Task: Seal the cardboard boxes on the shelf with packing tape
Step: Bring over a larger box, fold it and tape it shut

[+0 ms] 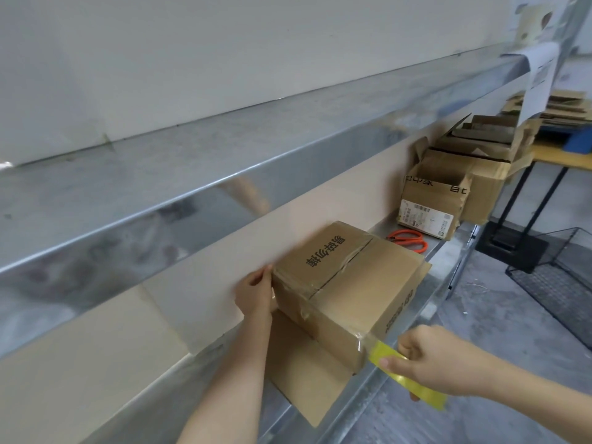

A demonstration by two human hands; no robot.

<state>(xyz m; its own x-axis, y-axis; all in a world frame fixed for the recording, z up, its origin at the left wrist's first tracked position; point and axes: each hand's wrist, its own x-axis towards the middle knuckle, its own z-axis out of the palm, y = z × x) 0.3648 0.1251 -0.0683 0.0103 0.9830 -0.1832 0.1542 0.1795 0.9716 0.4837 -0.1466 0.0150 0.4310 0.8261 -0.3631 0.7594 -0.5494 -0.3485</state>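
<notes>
yellow packing tape roll (386, 352) is gripped in the right hand (429, 363), fingers curled round it, just off the shelf's front edge. a short clear strip runs taut from the roll up-left to the near corner of the closed cardboard box (346, 283). the roll is near that corner but not touching it. left hand (256, 293) is at the far corner of the same end face, thumb and fingers pressing the tape end against the cardboard. the tape band crosses this end face from one hand to the other. it runs crosswise to the top seam, which lies along the shelf's length and already carries wrinkled clear tape.

the box sits on a flat cardboard sheet (307, 379) on the metal shelf (368, 395), between the two hands. the right hand is nearer the free run of tape. likely next move: carry the roll round the near corner onto the front face, or cut. orange scissors (408, 241) lie on the shelf just beyond the box, away from both hands.

counts: hands 2, tape roll 1, closed box 1, scissors 1, flat sheet 1. open cardboard boxes (432, 200) further along the shelf: at least 2, exact number unclear. wire basket (560, 277) on the floor: 1.
</notes>
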